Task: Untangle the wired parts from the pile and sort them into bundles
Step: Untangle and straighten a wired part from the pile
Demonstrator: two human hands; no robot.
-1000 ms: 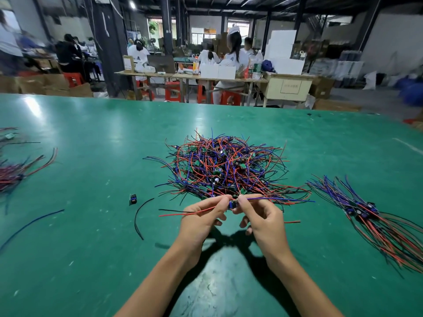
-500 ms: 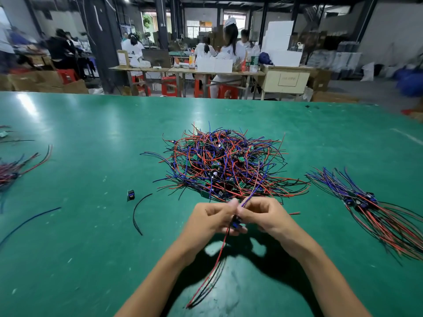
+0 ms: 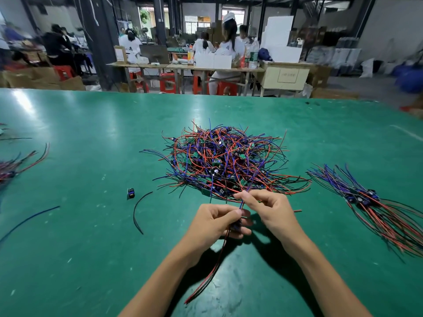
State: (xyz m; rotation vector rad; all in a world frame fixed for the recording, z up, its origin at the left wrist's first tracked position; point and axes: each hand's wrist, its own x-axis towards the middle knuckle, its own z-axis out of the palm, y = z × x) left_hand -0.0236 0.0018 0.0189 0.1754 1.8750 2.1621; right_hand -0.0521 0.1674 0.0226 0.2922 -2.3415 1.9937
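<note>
A tangled pile [image 3: 225, 160] of red, blue and black wires with small green boards lies mid-table. In front of it my left hand [image 3: 215, 224] grips one wired part [image 3: 235, 226] at its small body, and the part's red and black wires [image 3: 211, 268] hang down toward me. My right hand [image 3: 266, 208] pinches the same part's blue wires just above, and they run up into the pile's near edge. A sorted bundle [image 3: 375, 204] of parts lies at the right, wires fanned toward the near right.
The green table [image 3: 91, 236] holds a small loose component [image 3: 130, 193], a loose black wire [image 3: 139, 211] and a blue wire [image 3: 27, 221] at left. Another wire bundle [image 3: 16, 167] lies at the far left edge. Seated people work at benches beyond the table.
I turned the part from lying across my hands to upright, so its red and black wires now hang toward me. My right hand has risen along the blue wires, away from my left.
</note>
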